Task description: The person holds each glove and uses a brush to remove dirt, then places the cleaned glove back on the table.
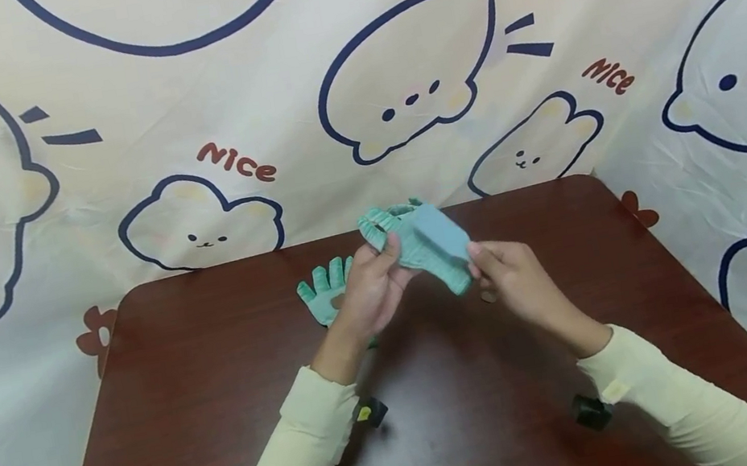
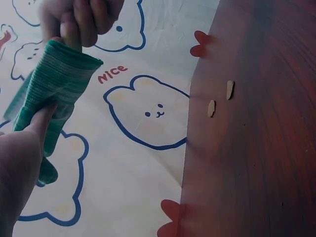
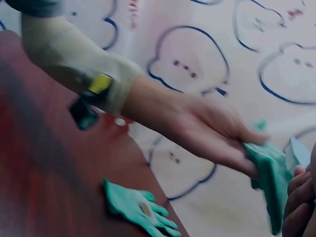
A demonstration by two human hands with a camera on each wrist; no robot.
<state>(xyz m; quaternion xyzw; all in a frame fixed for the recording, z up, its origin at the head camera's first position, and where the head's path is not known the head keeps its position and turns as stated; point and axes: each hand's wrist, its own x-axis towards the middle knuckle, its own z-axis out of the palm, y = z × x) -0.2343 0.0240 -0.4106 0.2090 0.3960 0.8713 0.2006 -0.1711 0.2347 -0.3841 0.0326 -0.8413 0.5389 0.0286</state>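
A mint-green knit glove is held up over the far part of the table, its cuff pointing down and right. My left hand grips it by the finger end, thumb on top. Flat against the glove lies a light blue rectangular piece. My right hand pinches this piece at its lower corner, right at the glove's cuff. From the left wrist, the ribbed green cuff shows just under the right hand's curled fingers. A second green glove with a brown patch lies on the table, partly hidden behind my left hand.
The dark brown table ends at a back edge just behind the gloves. Two small tan slivers, one of them a narrow sliver, lie on its surface. A white cartoon-printed cloth hangs around the table.
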